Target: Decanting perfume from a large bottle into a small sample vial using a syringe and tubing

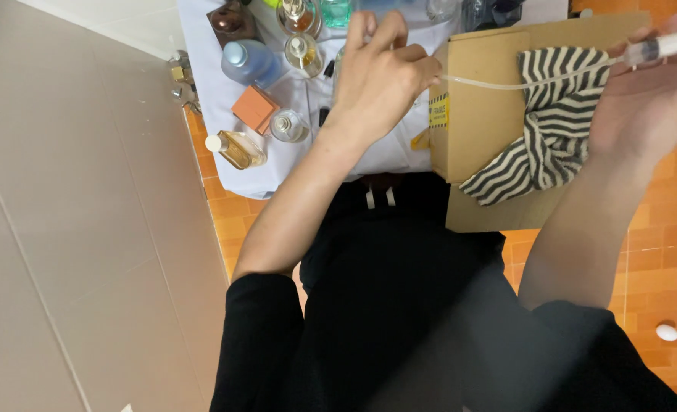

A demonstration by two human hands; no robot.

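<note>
Tubing [491,81] is stretching taut over the box [483,114], from the syringe [663,47] the right hand [647,99] is gripping to the left hand [380,76], which is pinching its far end, I think. A tug risks toppling the bottles [277,91] crowding just beside.
</note>
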